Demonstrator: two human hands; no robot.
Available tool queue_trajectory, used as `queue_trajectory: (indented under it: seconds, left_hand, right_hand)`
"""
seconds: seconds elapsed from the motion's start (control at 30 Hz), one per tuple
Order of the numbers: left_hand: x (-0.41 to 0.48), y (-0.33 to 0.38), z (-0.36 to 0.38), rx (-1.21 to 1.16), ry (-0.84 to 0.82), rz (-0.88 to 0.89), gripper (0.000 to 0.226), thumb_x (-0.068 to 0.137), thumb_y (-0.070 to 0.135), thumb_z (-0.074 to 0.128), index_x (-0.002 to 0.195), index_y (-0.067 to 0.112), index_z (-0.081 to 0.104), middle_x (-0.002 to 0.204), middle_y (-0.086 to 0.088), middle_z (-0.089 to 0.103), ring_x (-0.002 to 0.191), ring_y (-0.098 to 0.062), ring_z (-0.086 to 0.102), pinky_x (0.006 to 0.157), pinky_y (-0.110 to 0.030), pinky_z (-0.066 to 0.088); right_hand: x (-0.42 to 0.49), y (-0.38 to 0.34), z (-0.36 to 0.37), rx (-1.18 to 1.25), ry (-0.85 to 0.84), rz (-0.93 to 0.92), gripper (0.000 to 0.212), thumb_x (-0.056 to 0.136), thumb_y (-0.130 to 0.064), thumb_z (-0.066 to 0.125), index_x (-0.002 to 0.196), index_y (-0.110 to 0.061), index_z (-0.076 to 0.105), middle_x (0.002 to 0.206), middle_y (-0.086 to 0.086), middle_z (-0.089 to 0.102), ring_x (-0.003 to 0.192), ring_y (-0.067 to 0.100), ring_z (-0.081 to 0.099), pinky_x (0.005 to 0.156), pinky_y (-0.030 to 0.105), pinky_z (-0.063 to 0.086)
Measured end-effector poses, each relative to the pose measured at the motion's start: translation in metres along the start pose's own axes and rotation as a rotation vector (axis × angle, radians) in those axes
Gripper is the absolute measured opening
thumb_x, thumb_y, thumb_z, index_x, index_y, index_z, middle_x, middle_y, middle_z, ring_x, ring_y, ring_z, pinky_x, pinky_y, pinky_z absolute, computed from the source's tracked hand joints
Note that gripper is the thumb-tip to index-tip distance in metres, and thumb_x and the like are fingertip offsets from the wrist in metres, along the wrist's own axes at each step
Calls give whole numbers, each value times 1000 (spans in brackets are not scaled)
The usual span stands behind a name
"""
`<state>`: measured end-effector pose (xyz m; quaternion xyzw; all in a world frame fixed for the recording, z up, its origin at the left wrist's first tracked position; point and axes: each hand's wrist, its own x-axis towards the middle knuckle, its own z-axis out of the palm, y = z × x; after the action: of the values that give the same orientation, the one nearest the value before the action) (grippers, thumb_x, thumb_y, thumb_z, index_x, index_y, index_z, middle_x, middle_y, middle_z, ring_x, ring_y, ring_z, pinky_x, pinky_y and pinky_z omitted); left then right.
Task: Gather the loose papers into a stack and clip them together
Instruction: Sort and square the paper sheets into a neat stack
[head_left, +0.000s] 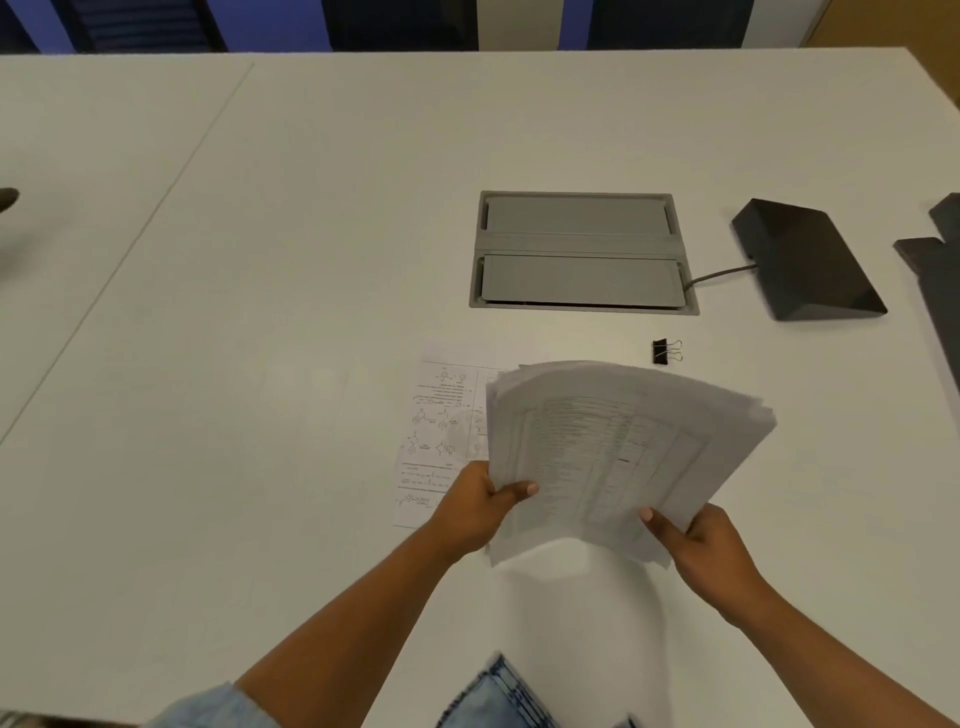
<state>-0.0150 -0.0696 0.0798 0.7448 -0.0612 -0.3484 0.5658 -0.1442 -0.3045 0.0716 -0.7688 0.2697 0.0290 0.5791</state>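
Both hands, left hand (480, 506) and right hand (709, 545), grasp the uneven stack (618, 447); one sheet (434, 441) and the binder clip (666, 352) remain on the table (260, 312).

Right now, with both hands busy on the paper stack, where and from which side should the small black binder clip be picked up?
Take the small black binder clip by its two silver wire handles, which point right, away from the black body on the left. It lies alone on the white table, just beyond the held stack of printed papers, so the right hand could probably pinch the handles from the right side with its fingers.
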Motion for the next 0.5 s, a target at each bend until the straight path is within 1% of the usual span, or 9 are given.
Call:
queue_trajectory:
  seconds: [0.07,0.13,0.2,0.27,0.3,0.37,0.4,0.43,0.5]
  left_hand:
    - [-2,-2,0,-3,-29,7,39,92,25,68,129,16,63,124,-4,70,113,-21,66,98,-40,55]
    - [-2,-4,-1,-9,-56,29,41,89,32,70,129,22,65,124,4,71,114,-12,67,100,-35,54]
    - [-3,-5,-5,29,-18,40,49,81,52,72,123,27,69,118,11,73,108,-5,68,98,-34,55]
    - [0,-14,-13,167,182,-2,72,69,75,66,122,26,68,118,12,72,105,-5,67,97,-37,55]
    - [3,-21,-18,246,321,-41,80,67,79,64,125,23,65,121,10,69,108,-8,65,98,-37,54]
    - [9,-36,-30,385,593,-147,83,70,71,70,131,17,57,130,1,62,118,-19,60,98,-38,51]
    - [13,-42,-36,476,675,-225,84,71,66,72,133,13,54,133,-4,59,122,-24,56,97,-40,49]
    - [15,-47,-42,583,702,-319,87,70,66,73,133,10,50,134,-9,56,123,-27,54,96,-41,48]
    - [18,-56,-49,746,668,-491,97,65,74,70,131,7,46,132,-12,51,122,-28,51,94,-40,49]
  right_hand:
    - [-2,3,-3,-12,38,14,7,90,-26,66,96,-26,70,81,-20,74,76,-10,68,58,7,50]
    - [-4,4,-5,-19,62,25,6,89,-25,67,86,-24,72,73,-19,76,72,-2,71,55,9,49]
    - [-7,6,-9,-12,82,56,6,89,-24,68,85,-21,72,73,-13,76,72,6,72,54,12,49]
    - [-10,12,-14,11,103,104,11,89,-21,68,92,-12,73,84,-2,77,81,20,72,63,26,53]
    - [-12,15,-17,28,116,128,13,89,-20,68,95,-9,72,88,5,77,84,26,72,69,33,55]
    - [-16,21,-23,64,143,170,18,89,-16,68,101,-3,71,95,13,76,89,32,71,81,47,56]
    - [-18,24,-25,78,160,195,20,89,-14,67,105,-1,70,97,15,76,92,35,71,87,51,54]
    - [-20,26,-28,87,183,221,21,89,-13,67,106,1,69,99,17,75,94,36,69,90,55,53]
    - [-25,29,-31,87,233,261,16,88,-10,69,99,2,69,96,22,73,93,38,68,90,56,51]
